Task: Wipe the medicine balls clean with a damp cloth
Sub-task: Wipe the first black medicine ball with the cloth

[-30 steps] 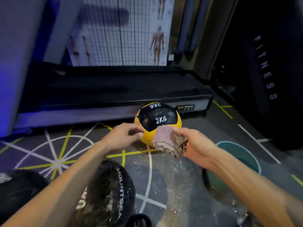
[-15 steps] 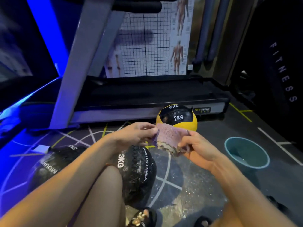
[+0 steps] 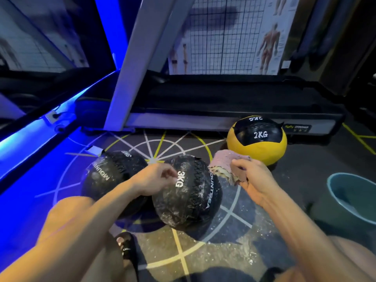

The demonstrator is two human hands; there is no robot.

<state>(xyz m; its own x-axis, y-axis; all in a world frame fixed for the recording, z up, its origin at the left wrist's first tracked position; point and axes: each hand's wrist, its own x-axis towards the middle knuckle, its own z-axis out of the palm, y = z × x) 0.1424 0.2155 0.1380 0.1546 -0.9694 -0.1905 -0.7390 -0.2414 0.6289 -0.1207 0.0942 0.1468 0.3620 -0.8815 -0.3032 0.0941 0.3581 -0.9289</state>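
Observation:
Two black medicine balls lie on the floor before me: a 3KG ball [image 3: 191, 192] streaked with white residue, and a second black ball [image 3: 109, 176] to its left. A yellow-and-black 2KG ball [image 3: 257, 142] sits farther back by the treadmill. My right hand [image 3: 252, 180] grips a folded pinkish cloth [image 3: 222, 166] just right of the 3KG ball. My left hand [image 3: 154, 179] hovers over the 3KG ball's upper left with fingers loosely curled, holding nothing.
A treadmill [image 3: 223, 106] stands behind the balls, its slanted upright [image 3: 130, 68] at left. A teal bucket [image 3: 354, 200] sits on the floor at right. The floor around the balls is wet and speckled. My sandalled foot [image 3: 126, 249] is below the balls.
My left hand has let go of the cloth and moved down over the black 3KG ball. My right hand keeps the cloth. The view swung left and down.

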